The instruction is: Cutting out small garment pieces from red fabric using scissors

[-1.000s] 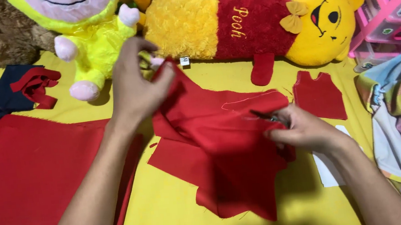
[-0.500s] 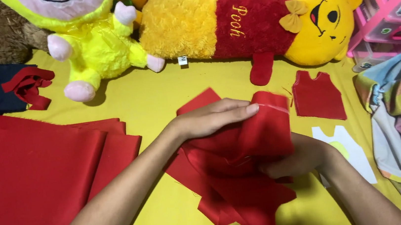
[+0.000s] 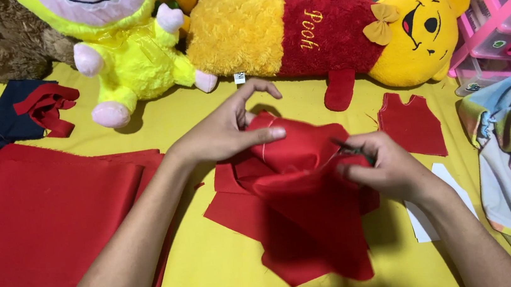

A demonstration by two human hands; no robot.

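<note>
Head view: the left hand [image 3: 229, 130] rests on top of a bunched piece of red woven cloth [image 3: 301, 189], thumb pressed to the upper fold and the fingers [image 3: 256, 89] arched above it, so it steadies the cloth without closing round it. The right hand [image 3: 384, 168] is clenched on the cloth's right edge, and a thin dark tool [image 3: 348, 148] pokes out between its fingers; what kind of tool it is cannot be told. The cloth lies between the two hands in the middle of a yellow fabric sheet [image 3: 219, 280], its long axis running from the raised fold near the left thumb down toward the person. Both hands touch it; the right one has the firmer hold. To the left lies a large flat folded red cloth [image 3: 42, 223], well apart. A small cut red vest-shaped piece [image 3: 411, 124] lies just beyond the right hand, with a white paper pattern [image 3: 425, 220] beside the right wrist. Along the far edge lie a long yellow-and-red plush bear [image 3: 319, 29] and a yellow-green plush doll [image 3: 125, 49].
</note>
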